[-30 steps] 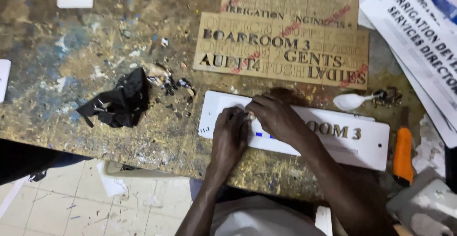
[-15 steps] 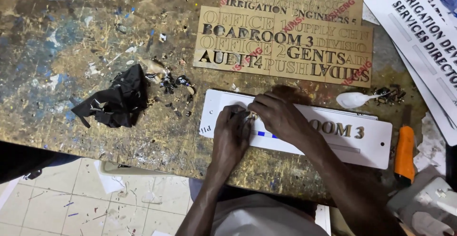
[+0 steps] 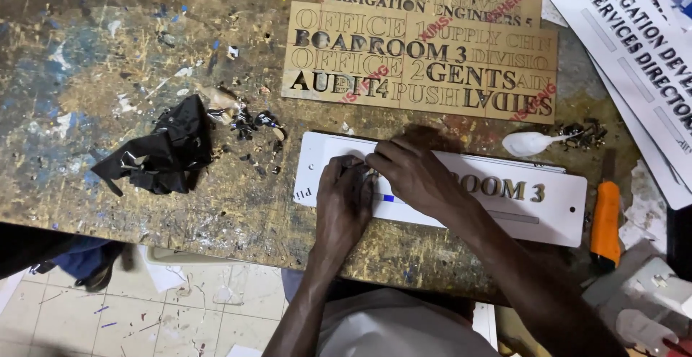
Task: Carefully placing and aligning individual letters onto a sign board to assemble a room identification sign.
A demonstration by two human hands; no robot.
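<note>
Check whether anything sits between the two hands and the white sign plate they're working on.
Nothing visible does. The left hand and the right hand both rest directly on the white sign plate, fingertips meeting near its left half. The black crumpled scrap lies off to the left and the orange-handled tool to the right, both off the plate.

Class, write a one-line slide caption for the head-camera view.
Both hands, left hand and right hand, press on a white sign plate atop a paint-spattered workbench.

We see both hands (image 3: 382,188) on the sign plate (image 3: 504,198) lying on the table (image 3: 108,76); cut-out letter sheets (image 3: 422,58) behind it, crumpled wrapping (image 3: 162,152) left, a cutter (image 3: 605,224) right.
</note>
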